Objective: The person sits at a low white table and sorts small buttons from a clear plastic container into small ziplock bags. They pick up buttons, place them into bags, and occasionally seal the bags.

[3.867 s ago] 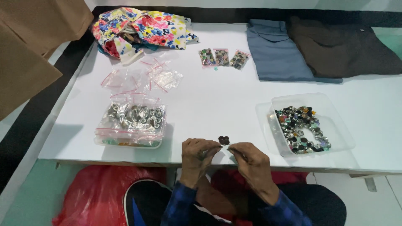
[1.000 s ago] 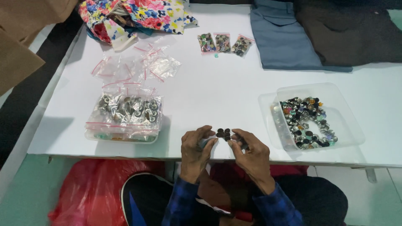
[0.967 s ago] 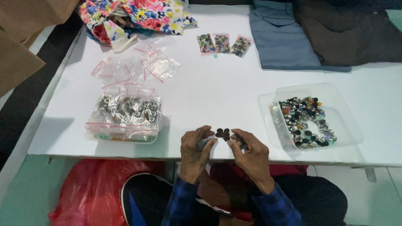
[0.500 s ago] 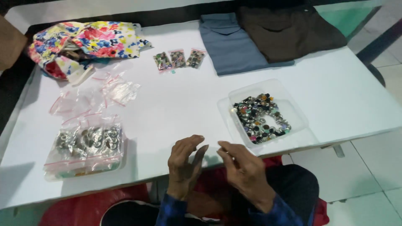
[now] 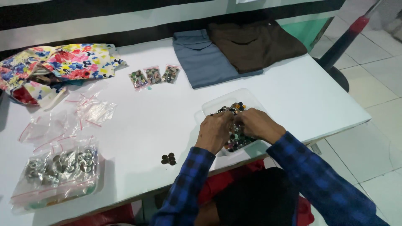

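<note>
Both hands reach into a clear plastic tray (image 5: pixel 211 105) filled with mixed dark buttons (image 5: pixel 235 108). My left hand (image 5: pixel 214 132) rests knuckles-up over the tray's near left part, fingers curled down into the buttons. Close beside it, my right hand (image 5: pixel 256 124) covers the tray's near right part, fingers also bent into the pile. What the fingers pinch is hidden. A small cluster of dark brown buttons (image 5: pixel 168 159) lies on the white table (image 5: pixel 159 121) to the left of my left arm, near the front edge.
Three small bags of buttons (image 5: pixel 153 76) lie in a row at the back. A big zip bag of metal parts (image 5: pixel 58 169) and empty zip bags (image 5: pixel 94 111) sit at left. Floral cloth (image 5: pixel 58 67), grey trousers (image 5: pixel 205 58) and brown trousers (image 5: pixel 253 44) lie along the far edge.
Both hands have left the table's front edge and moved right into the button tray. The brown buttons they held now lie on the table. The camera has turned right.
</note>
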